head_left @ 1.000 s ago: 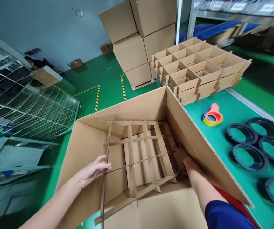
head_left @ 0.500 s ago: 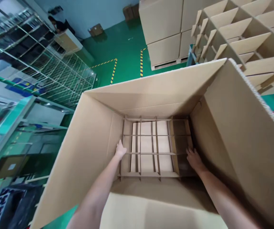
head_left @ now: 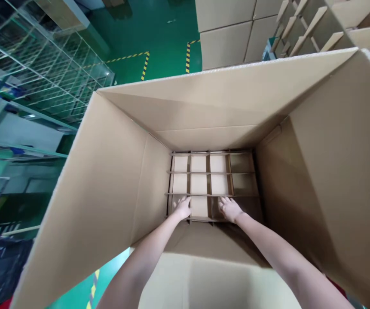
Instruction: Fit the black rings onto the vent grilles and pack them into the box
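Note:
A tall open cardboard box point(head_left: 117, 171) stands before me, and I look down into it. Low inside lies a cardboard divider point(head_left: 204, 173), its crossed strips forming a grid of cells. Pale cardboard shows through most cells; those on the right are in shadow. My left hand point(head_left: 182, 209) is closed on the divider at a near strip towards the left. Further right, my right hand point(head_left: 230, 209) has its fingers bent over the same near strip. The fingertips of both hands are partly hidden among the strips.
More assembled dividers point(head_left: 320, 25) are stacked at the upper right. Large closed cartons point(head_left: 226, 43) stand beyond the box. To the left are a wire rack point(head_left: 59, 64) and metal shelving. Yellow-black tape point(head_left: 145, 66) marks the green floor.
The divider sits lower in the box and squarer to its walls. Both hands have moved inward from its left and right sides to the near strip. My view has tilted down.

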### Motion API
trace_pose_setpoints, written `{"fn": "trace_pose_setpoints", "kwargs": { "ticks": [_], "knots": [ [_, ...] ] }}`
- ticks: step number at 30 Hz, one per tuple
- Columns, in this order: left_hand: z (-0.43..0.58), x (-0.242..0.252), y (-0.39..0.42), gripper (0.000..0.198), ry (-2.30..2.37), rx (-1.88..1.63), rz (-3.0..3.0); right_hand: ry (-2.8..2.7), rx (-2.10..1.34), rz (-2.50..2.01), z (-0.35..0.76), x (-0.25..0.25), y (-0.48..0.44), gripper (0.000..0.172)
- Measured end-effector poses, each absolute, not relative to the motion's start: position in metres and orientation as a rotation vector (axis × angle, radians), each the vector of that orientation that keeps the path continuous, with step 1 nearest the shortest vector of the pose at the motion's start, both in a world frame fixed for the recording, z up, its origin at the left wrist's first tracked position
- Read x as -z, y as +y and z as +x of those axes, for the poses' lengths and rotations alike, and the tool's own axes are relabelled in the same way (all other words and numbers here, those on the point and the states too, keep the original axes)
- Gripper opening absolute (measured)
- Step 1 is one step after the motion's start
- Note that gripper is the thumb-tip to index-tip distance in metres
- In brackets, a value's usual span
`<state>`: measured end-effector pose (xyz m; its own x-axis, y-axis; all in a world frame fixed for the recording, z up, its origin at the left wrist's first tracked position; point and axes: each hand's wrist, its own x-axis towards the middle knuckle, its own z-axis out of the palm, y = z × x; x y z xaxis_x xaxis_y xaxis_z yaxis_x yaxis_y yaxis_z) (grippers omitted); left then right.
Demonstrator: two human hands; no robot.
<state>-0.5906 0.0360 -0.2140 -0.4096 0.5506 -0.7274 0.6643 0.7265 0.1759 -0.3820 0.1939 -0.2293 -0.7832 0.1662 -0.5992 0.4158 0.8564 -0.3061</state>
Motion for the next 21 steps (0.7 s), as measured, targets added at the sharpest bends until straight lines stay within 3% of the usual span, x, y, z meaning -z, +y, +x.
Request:
{"fn": "trace_pose_setpoints", "kwargs": {
  "ticks": [6, 12, 16, 21],
  "knots": [
    [-0.600, 0.186, 0.047, 0.069, 2.076, 0.121, 1.087, 2.360, 0.613, 0.516, -0.399, 0.161, 0.192, 0.027],
    [-0.638, 0.216, 0.112, 0.070, 2.283, -0.006, 1.182, 2.862, 0.759, 0.703, -0.337, 0.074, 0.144, 0.039],
    [-0.639, 0.271, 0.138, 0.071, 2.309, -0.028, 1.234, 3.288, 0.535, 0.816, -0.280, 0.075, 0.097, 0.036],
    [-0.635, 0.307, 0.136, 0.077, 2.274, 0.034, 1.256, 3.325, 0.508, 0.980, -0.268, 0.102, 0.074, 0.029]
  ]
}}
